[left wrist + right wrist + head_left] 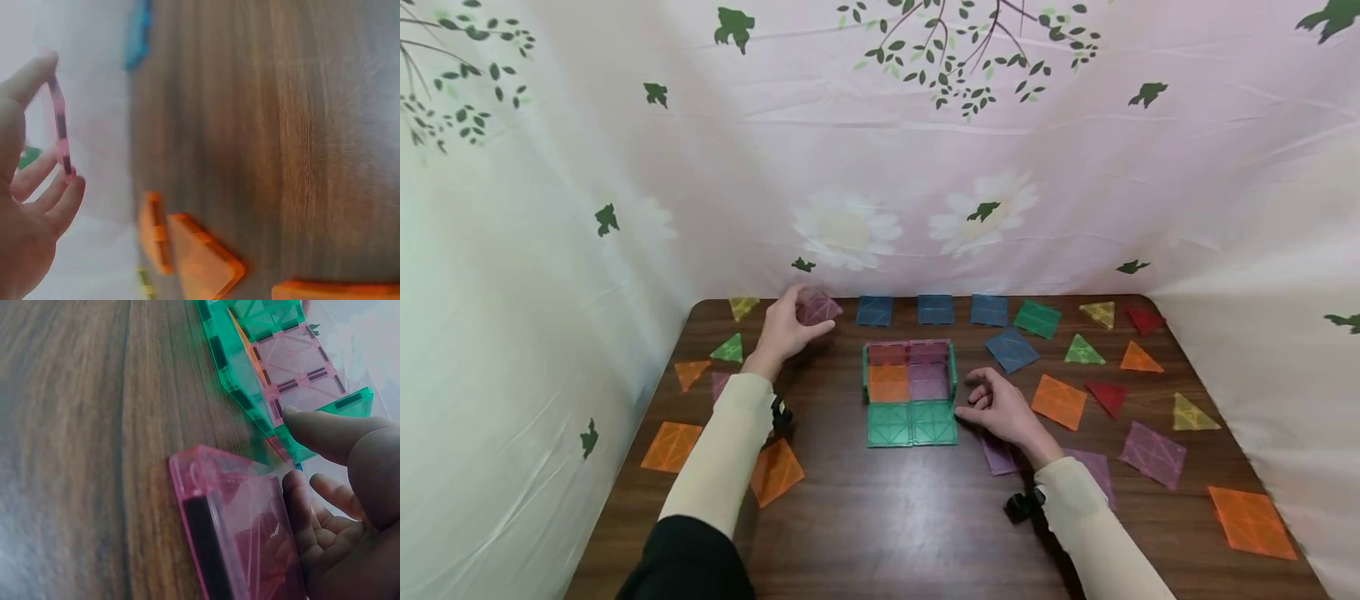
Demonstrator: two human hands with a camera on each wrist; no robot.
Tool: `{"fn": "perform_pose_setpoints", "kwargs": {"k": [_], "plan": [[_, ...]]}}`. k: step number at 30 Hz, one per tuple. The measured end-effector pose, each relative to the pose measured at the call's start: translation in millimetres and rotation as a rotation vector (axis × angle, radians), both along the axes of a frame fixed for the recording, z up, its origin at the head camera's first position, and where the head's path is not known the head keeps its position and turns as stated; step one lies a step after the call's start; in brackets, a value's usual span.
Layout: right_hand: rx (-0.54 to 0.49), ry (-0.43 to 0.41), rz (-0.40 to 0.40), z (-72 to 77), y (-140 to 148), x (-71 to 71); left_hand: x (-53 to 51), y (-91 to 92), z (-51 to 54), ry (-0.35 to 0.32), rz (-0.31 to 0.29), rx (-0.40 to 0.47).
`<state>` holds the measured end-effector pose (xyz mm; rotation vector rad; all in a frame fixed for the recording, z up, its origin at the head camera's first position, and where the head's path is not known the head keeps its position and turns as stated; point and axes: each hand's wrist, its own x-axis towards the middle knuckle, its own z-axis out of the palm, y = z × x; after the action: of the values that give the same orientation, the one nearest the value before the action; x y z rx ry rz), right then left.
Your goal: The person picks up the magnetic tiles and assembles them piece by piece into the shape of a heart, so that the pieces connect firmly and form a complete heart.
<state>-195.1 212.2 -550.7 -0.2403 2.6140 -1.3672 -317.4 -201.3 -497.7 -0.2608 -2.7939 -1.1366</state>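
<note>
My left hand (pixel 781 332) pinches a translucent pink-purple square magnetic tile (pixel 820 310) at the back left of the table. The left wrist view shows that tile (pixel 60 125) edge-on between thumb and fingertips. In the middle stands a low tile box with a green right wall (pixel 952 371), a pink back and an orange and a purple tile inside. Two flat green square tiles (pixel 934 423) lie in front of it. Beside its right side my right hand (pixel 1002 408) hovers with loosely bent fingers, holding nothing. Its thumb (pixel 331 431) is close to the box; contact cannot be made out.
Blue square tiles (pixel 936 310) line the back edge, beside a green one (pixel 1037 318). Triangles and squares lie scattered on the right, including an orange square (pixel 1251 522). More lie at left, such as another orange square (pixel 672 447). A printed curtain (pixel 880 150) hangs behind.
</note>
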Motion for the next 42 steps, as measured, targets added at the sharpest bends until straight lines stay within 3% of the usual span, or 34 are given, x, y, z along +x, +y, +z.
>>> {"fn": "perform_pose_setpoints", "kwargs": {"k": [4, 8, 12, 16, 20, 25, 30, 35, 42], "plan": [[-0.001, 0.0, -0.008, 1.1, 4.7, 1.9, 24.9, 7.4, 14.4, 0.04, -0.049, 0.12], [-0.001, -0.004, -0.014, 1.3, 7.0, 4.0, 55.7, 17.2, 19.2, 0.019, -0.189, 0.312], [-0.005, -0.014, -0.02, 1.1, 7.6, 5.0, 85.0, 30.2, 12.4, 0.012, -0.376, 0.462], [-0.006, -0.018, -0.024, 1.5, 6.8, 5.3, 108.7, 40.4, -1.5, 0.071, -0.502, 0.477], [-0.008, -0.018, -0.018, 1.5, 5.3, 6.0, 130.2, 43.5, -15.4, 0.114, -0.502, 0.372], [-0.008, -0.003, -0.016, 1.6, 3.0, 6.8, 145.5, 45.1, -33.9, 0.117, -0.47, 0.293], [0.01, 0.005, -0.014, 0.8, 0.9, 8.4, 152.8, 45.8, -46.1, 0.083, -0.445, 0.321], [0.02, 0.003, -0.023, -0.4, -1.7, 10.3, 155.9, 45.9, -55.0, 0.083, -0.471, 0.339], [0.019, 0.007, -0.017, -1.1, -5.5, 12.2, 158.9, 43.4, -60.2, 0.069, -0.472, 0.318]]}}
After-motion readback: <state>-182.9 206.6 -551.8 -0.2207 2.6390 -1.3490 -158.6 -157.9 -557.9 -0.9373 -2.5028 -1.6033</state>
